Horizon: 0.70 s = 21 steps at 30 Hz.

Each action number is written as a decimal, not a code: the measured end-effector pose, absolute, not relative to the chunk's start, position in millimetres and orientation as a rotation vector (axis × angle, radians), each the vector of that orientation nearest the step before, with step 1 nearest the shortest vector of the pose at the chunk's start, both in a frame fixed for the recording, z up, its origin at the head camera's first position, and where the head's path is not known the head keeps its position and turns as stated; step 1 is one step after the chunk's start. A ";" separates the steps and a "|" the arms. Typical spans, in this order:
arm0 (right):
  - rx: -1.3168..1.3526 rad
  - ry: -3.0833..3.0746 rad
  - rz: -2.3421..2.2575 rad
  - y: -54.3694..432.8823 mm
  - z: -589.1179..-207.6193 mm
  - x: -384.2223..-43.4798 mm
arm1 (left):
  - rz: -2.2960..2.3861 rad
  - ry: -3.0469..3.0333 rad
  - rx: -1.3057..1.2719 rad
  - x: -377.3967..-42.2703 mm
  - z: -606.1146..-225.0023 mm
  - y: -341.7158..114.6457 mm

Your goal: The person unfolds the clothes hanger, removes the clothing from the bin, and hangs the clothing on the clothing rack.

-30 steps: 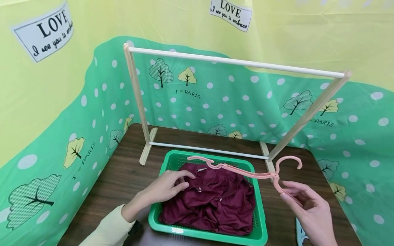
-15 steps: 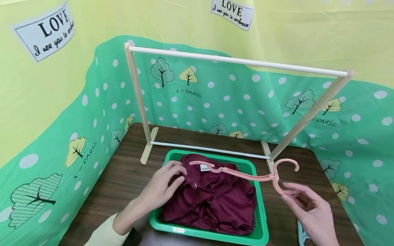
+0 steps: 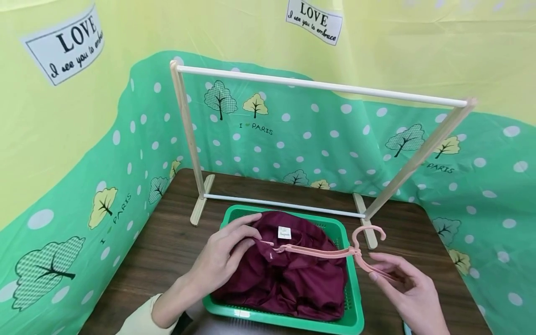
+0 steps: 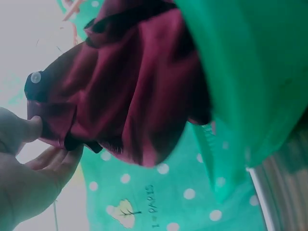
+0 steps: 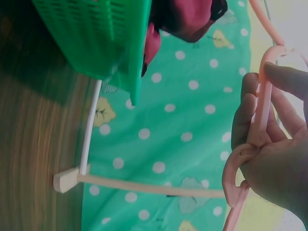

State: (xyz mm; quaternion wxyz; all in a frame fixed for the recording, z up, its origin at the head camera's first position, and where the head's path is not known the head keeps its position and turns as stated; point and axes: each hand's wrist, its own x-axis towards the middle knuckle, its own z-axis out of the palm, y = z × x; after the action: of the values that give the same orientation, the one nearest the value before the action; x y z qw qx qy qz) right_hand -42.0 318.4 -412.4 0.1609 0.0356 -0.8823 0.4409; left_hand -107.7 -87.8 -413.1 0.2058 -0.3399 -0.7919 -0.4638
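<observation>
A maroon shirt (image 3: 301,284) with a white neck label lies bunched in a green basket (image 3: 355,284). My left hand (image 3: 222,258) pinches the shirt's collar edge between thumb and fingers. In the left wrist view the lifted collar cloth (image 4: 53,115) shows a pale button close to the thumb. My right hand (image 3: 412,291) grips one arm of a pink folding hanger (image 3: 322,252), its hook pointing up. The hanger's other arm reaches left over the neck opening, its tip right by my left fingertips. In the right wrist view, fingers and thumb wrap the hanger arm (image 5: 262,110).
Behind the basket stands a rack with a white top rail (image 3: 322,85) and wooden legs (image 3: 423,153). A light-blue piece (image 3: 406,328) shows at the bottom edge by my right wrist. Everything rests on a dark wooden table (image 3: 155,260) with printed cloth walls around it.
My left hand has lifted the collar, so the neck opens and the label shows. My right hand has brought the hanger left and down, its far arm now at the collar.
</observation>
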 end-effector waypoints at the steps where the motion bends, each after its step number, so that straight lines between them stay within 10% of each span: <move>1: 0.109 -2.517 1.264 316.0 -412.1 -42.1 | -1.287 -2.184 -0.971 -107.0 -412.1 -86.3; 21: 0.380 -2.445 1.404 250.5 -413.8 -46.1 | -1.365 -2.098 -1.199 -89.3 -395.7 -50.4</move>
State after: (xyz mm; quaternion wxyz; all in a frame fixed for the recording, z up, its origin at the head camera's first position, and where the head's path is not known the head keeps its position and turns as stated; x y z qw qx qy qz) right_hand -46.1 250.5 -413.8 0.1477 0.1320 -0.8500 0.4880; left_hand -89.3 -50.4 -395.7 0.1821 -0.4246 -0.7433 -0.4838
